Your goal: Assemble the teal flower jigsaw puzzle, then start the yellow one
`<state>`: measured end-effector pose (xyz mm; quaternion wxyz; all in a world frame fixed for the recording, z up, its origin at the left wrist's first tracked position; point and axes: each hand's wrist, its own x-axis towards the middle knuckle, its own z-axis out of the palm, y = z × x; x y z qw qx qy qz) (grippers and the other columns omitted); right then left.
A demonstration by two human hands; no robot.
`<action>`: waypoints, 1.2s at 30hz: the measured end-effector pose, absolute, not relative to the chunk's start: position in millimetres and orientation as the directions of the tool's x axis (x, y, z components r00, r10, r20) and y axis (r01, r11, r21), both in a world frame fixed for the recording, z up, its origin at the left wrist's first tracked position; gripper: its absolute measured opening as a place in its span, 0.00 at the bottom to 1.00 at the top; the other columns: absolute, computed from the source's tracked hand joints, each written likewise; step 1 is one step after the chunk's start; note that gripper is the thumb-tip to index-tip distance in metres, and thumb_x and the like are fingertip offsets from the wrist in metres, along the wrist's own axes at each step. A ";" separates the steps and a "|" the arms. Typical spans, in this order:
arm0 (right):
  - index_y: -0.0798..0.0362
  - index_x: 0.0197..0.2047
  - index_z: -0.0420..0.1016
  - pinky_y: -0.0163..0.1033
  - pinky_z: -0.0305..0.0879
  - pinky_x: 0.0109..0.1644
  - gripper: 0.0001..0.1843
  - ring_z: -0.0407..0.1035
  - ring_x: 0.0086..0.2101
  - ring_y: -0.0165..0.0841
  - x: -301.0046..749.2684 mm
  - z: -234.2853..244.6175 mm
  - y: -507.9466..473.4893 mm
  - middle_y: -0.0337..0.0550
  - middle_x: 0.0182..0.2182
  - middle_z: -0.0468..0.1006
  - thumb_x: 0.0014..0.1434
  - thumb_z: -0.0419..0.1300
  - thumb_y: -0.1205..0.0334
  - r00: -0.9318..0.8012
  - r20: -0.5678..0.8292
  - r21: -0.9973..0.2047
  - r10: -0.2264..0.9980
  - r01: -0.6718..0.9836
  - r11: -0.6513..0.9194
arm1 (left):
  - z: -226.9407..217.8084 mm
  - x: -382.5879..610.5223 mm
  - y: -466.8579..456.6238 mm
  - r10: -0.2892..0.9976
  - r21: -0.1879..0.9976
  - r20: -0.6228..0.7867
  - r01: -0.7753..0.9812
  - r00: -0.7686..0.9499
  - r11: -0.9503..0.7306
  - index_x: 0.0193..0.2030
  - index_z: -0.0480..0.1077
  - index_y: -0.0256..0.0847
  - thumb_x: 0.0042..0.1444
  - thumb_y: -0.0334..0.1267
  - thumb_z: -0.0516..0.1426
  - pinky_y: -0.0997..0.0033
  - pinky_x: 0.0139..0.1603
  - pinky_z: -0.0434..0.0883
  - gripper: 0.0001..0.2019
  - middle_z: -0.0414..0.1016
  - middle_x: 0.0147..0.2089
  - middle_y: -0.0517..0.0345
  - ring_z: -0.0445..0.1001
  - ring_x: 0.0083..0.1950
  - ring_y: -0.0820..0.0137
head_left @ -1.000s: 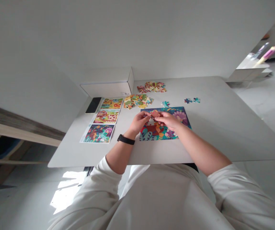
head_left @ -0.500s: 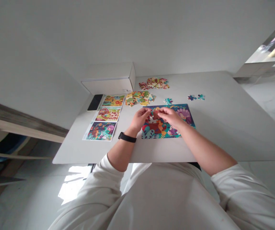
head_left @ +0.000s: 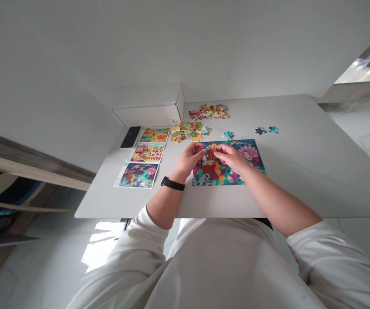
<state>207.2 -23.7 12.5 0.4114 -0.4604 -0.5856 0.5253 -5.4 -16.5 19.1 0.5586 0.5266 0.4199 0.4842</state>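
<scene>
A brown jigsaw piece (head_left: 210, 153) is at the left half of a nearly complete, brightly coloured puzzle (head_left: 226, 175); whether it is lifted or lying flat is hard to tell. Just nearer than it, a pale gap (head_left: 207, 162) breaks the puzzle. The right hand (head_left: 232, 159), above the puzzle's middle, has its fingers drawn narrow on the piece's right edge, a light pinch that seems meant to leave the printed side in sight. The left hand (head_left: 189, 159), at the puzzle's left edge, brings its fingers close to the piece's other side, perhaps to steady it; whether they grip it, I cannot tell. Just beyond the puzzle's far edge lies a teal piece (head_left: 228, 135); two blue-green pieces (head_left: 266, 130) lie farther off, beyond its far right corner, probably set apart to be easy to spot. Beyond its far left corner are a yellow-green pile (head_left: 188, 131) and, farther back, a red-brown pile (head_left: 210, 111), seemingly sorted by colour. Left of the puzzle, a sheet of three pictures (head_left: 140, 164) faces the person, likely for reference, with a black phone (head_left: 130, 137) and white box (head_left: 148, 113) behind, all on a pale tabletop (head_left: 304, 171)
</scene>
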 end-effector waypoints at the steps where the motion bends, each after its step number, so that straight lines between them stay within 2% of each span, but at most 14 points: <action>1: 0.48 0.43 0.77 0.40 0.69 0.39 0.20 0.71 0.32 0.35 207.2 10.7 -23.2 0.37 0.32 0.78 0.58 0.69 0.41 -0.235 0.023 -0.988 0.972 0.142 0.057 | 18.6 -5.5 -16.2 0.983 0.995 0.047 -0.100 0.178 -0.029 0.49 0.73 0.41 0.56 0.45 0.75 0.79 0.25 0.65 0.21 0.72 0.31 0.65 0.69 0.26 0.77; 4: 0.47 0.47 0.78 0.47 0.74 0.48 0.15 0.75 0.36 0.38 209.2 5.6 -21.8 0.42 0.41 0.83 0.60 0.68 0.49 -0.155 0.156 -0.923 0.976 0.328 0.200 | 16.7 -6.9 -14.5 0.986 0.994 0.044 -0.107 0.158 -0.028 0.50 0.72 0.42 0.55 0.43 0.75 0.78 0.25 0.65 0.22 0.73 0.31 0.66 0.69 0.26 0.77; 7: 0.46 0.58 0.77 0.52 0.77 0.52 0.22 0.76 0.38 0.39 214.7 4.5 -21.5 0.48 0.53 0.83 0.60 0.69 0.57 -0.167 0.330 -0.794 0.929 0.484 0.369 | 15.5 -10.0 -12.7 0.991 0.994 0.023 -0.110 0.132 -0.009 0.50 0.71 0.42 0.55 0.43 0.75 0.78 0.24 0.66 0.22 0.74 0.32 0.65 0.70 0.26 0.77; 9: 0.45 0.63 0.75 0.54 0.78 0.55 0.27 0.78 0.44 0.42 218.8 5.5 -21.3 0.51 0.59 0.80 0.61 0.69 0.61 -0.278 0.413 -0.708 0.867 0.501 0.498 | 15.3 -12.7 -11.8 0.992 0.995 0.005 -0.103 0.127 0.008 0.50 0.71 0.43 0.55 0.44 0.75 0.78 0.24 0.66 0.23 0.75 0.32 0.65 0.71 0.25 0.77; 11: 0.45 0.65 0.75 0.56 0.78 0.60 0.29 0.77 0.54 0.47 221.8 6.2 -20.5 0.52 0.62 0.78 0.61 0.69 0.65 -0.386 0.462 -0.632 0.799 0.489 0.602 | 15.5 -15.2 -11.3 0.992 0.995 -0.012 -0.094 0.127 0.024 0.51 0.71 0.43 0.54 0.44 0.75 0.79 0.25 0.66 0.23 0.76 0.33 0.65 0.71 0.25 0.77; 13: 0.44 0.64 0.76 0.59 0.75 0.66 0.28 0.74 0.62 0.50 223.0 6.4 -19.6 0.52 0.63 0.78 0.61 0.68 0.67 -0.442 0.489 -0.572 0.752 0.488 0.659 | 15.9 -16.8 -11.0 0.992 0.995 -0.022 -0.097 0.126 0.035 0.51 0.71 0.42 0.53 0.44 0.75 0.79 0.25 0.67 0.24 0.76 0.33 0.65 0.72 0.26 0.77; 15: 0.43 0.64 0.77 0.62 0.72 0.70 0.28 0.72 0.65 0.50 222.7 6.9 -19.5 0.51 0.63 0.78 0.62 0.67 0.69 -0.457 0.508 -0.533 0.730 0.499 0.683 | 16.1 -17.5 -11.0 0.992 0.993 -0.026 -0.107 0.125 0.039 0.51 0.71 0.42 0.52 0.45 0.76 0.79 0.24 0.66 0.25 0.76 0.33 0.65 0.72 0.26 0.77; 18: 0.44 0.63 0.78 0.61 0.71 0.72 0.27 0.73 0.64 0.49 220.9 10.3 -21.8 0.50 0.62 0.79 0.63 0.64 0.72 -0.461 0.505 -0.517 0.730 0.516 0.683 | 15.8 -17.1 -11.3 0.991 0.993 -0.025 -0.112 0.132 0.040 0.50 0.71 0.43 0.52 0.46 0.76 0.79 0.24 0.66 0.25 0.76 0.33 0.65 0.72 0.26 0.77; 22: 0.44 0.61 0.80 0.59 0.73 0.69 0.24 0.74 0.63 0.49 219.2 16.5 -26.4 0.51 0.61 0.80 0.64 0.64 0.71 -0.472 0.446 -0.544 0.761 0.533 0.649 | 13.7 -16.3 -10.7 0.988 0.995 -0.039 -0.085 0.149 0.052 0.51 0.72 0.43 0.54 0.45 0.74 0.78 0.25 0.65 0.24 0.76 0.33 0.65 0.72 0.26 0.77; 24: 0.44 0.59 0.81 0.58 0.73 0.68 0.22 0.74 0.61 0.48 219.3 17.1 -27.3 0.51 0.59 0.80 0.64 0.65 0.69 -0.481 0.425 -0.551 0.767 0.534 0.641 | 12.3 -17.2 -9.5 0.992 0.999 -0.021 -0.027 0.124 0.025 0.51 0.72 0.43 0.57 0.42 0.72 0.78 0.27 0.66 0.20 0.76 0.33 0.65 0.72 0.27 0.76; 27: 0.45 0.55 0.84 0.55 0.73 0.68 0.17 0.76 0.59 0.47 219.7 14.0 -26.6 0.50 0.57 0.81 0.64 0.66 0.68 -0.498 0.400 -0.537 0.769 0.553 0.637 | 12.1 -21.2 -7.8 0.994 0.982 0.101 0.158 0.030 -0.104 0.50 0.74 0.43 0.60 0.37 0.69 0.76 0.32 0.68 0.14 0.76 0.34 0.63 0.73 0.30 0.74; 29: 0.45 0.52 0.85 0.53 0.73 0.66 0.15 0.77 0.57 0.46 219.8 10.6 -25.6 0.49 0.56 0.81 0.64 0.67 0.68 -0.514 0.373 -0.522 0.772 0.572 0.633 | 13.5 -25.4 -7.7 0.979 0.930 0.204 0.313 -0.003 -0.193 0.50 0.75 0.42 0.61 0.34 0.66 0.74 0.36 0.70 0.11 0.78 0.38 0.60 0.73 0.32 0.73; 32: 0.46 0.50 0.86 0.51 0.74 0.65 0.13 0.78 0.55 0.45 218.6 6.5 -24.9 0.49 0.54 0.81 0.64 0.68 0.68 -0.533 0.330 -0.505 0.779 0.597 0.623 | 16.5 -31.1 -9.4 0.949 0.818 0.313 0.496 0.042 -0.291 0.50 0.77 0.42 0.62 0.31 0.64 0.69 0.46 0.74 0.10 0.81 0.44 0.54 0.77 0.41 0.69; 36: 0.47 0.50 0.87 0.52 0.73 0.65 0.12 0.78 0.54 0.45 215.2 4.2 -25.1 0.49 0.53 0.82 0.65 0.67 0.68 -0.535 0.308 -0.480 0.786 0.626 0.614 | 18.1 -34.4 -12.0 0.925 0.677 0.338 0.637 0.175 -0.368 0.47 0.81 0.42 0.61 0.30 0.63 0.59 0.61 0.76 0.08 0.81 0.50 0.50 0.79 0.53 0.60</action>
